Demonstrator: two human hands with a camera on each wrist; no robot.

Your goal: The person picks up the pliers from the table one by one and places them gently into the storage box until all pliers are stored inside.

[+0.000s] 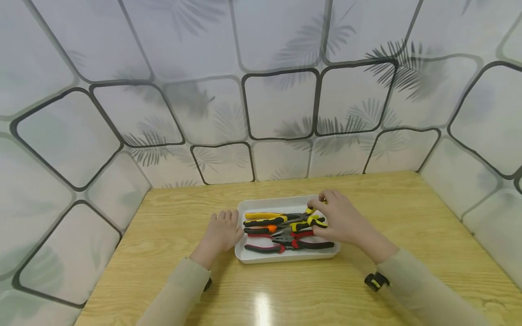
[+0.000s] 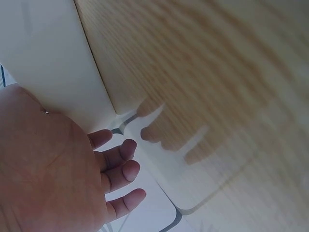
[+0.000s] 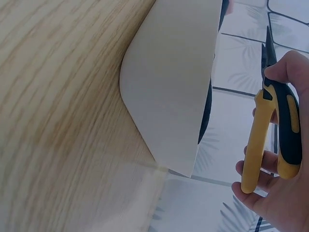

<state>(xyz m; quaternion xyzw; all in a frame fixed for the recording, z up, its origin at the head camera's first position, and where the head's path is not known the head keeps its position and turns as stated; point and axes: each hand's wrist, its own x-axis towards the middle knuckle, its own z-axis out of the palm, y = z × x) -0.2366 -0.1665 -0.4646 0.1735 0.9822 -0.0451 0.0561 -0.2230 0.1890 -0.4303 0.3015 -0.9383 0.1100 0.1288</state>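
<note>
A white tray [image 1: 285, 260] holds several pliers lying side by side. My right hand [image 1: 344, 222] is over the tray's right end. In the right wrist view it grips needle-nose pliers [image 3: 256, 145] with yellow-and-black handles, raised above the tray wall [image 3: 169, 82], their dark pointed jaws nearly together. My left hand [image 1: 221, 232] is at the tray's left end, with the thumb by the rim. In the left wrist view its fingers [image 2: 120, 176] are loosely bent and hold nothing. Inside the tray lie red-and-black pliers [image 1: 314, 245] near the front and orange-and-black pliers [image 1: 267, 229] further back.
The tray stands on a light wood-grain table [image 1: 195, 197]. Pale patterned fabric [image 1: 281, 104] with dark outlines and leaf prints rises behind and on both sides of the table. A black strap piece [image 1: 376, 281] hangs under the right wrist.
</note>
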